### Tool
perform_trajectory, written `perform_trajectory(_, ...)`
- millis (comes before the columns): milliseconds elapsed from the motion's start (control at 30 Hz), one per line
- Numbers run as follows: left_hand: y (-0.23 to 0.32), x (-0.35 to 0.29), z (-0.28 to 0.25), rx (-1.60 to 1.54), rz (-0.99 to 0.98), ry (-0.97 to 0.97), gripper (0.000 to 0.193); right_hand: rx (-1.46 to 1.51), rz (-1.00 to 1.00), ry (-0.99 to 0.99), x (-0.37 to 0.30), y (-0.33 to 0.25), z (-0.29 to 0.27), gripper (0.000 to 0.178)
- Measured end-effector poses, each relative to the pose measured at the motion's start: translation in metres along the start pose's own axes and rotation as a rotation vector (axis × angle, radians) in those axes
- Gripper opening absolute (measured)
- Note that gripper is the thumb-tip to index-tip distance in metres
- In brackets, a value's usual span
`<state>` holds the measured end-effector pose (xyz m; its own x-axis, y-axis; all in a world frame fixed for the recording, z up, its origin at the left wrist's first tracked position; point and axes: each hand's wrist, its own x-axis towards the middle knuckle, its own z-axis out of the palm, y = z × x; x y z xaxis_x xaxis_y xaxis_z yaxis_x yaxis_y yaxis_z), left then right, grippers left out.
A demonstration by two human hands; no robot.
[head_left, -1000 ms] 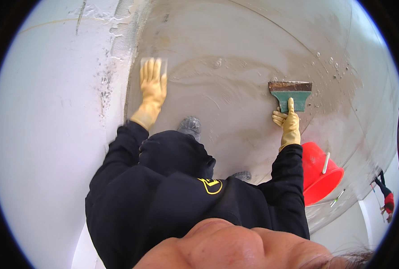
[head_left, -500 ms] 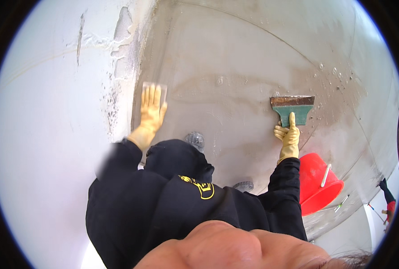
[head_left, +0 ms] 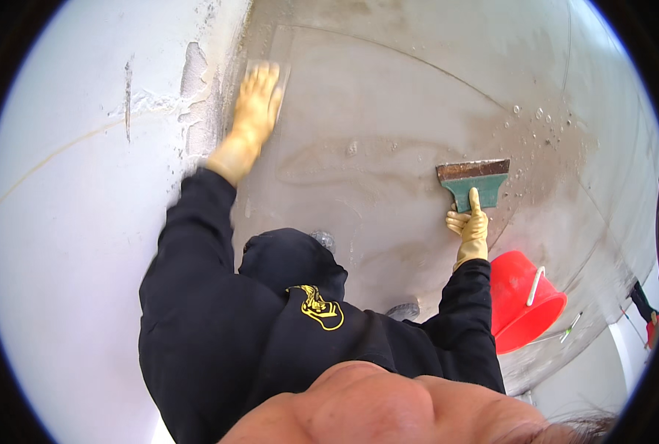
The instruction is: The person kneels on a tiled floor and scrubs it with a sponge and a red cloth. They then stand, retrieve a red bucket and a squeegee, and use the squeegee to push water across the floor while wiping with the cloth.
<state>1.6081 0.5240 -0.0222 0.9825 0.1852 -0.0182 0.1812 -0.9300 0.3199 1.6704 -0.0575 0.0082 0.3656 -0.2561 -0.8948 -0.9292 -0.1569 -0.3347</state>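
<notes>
My left hand (head_left: 251, 111), in a yellow rubber glove, lies flat with fingers stretched over a pale see-through rectangular pad (head_left: 283, 74). The pad rests on the wet tiled floor (head_left: 359, 111), close to the foot of the wall; most of it is hidden under the glove. In my right hand (head_left: 471, 229), gloved the same way, is a wide scraper (head_left: 476, 182) with a green handle and a rusty brown blade. The index finger lies along the handle, while the blade points away from me, seemingly above the floor.
A red bucket (head_left: 523, 303) with a white handle sits tilted in view beside my right forearm. Peeling paint marks the white wall (head_left: 85, 185) on the left. Bubbles and grit (head_left: 540, 122) dot the floor at right. Another person (head_left: 646, 307) shows at the far right edge.
My left hand has slid forward along the wall's foot with the pad beneath it. The right hand keeps the scraper in nearly the same place.
</notes>
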Motion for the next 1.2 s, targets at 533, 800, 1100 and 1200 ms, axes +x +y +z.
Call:
perform_trajectory(533, -0.02, -0.059, 0.027, 0.089, -0.112, 0.145, 0.057, -0.012, 0.013, 0.0, 0.005, 0.002, -0.004, 0.085)
perform_trajectory(800, -0.011, -0.231, -0.017, 0.047, -0.076, -0.051, 0.057, -0.026, 0.004, -0.03, 0.009, 0.003, -0.006, 0.088)
perform_trajectory(1100, -0.027, 0.069, 0.043, 0.092, 0.006, 0.234, 0.055, -0.025, -0.007, 0.005, 0.002, 0.001, -0.002, 0.086)
perform_trajectory(1200, 0.039, 0.136, 0.059, 0.306, -0.026, 0.257, 0.055, -0.009, -0.007, 0.001, 0.0, 0.001, -0.002, 0.085)
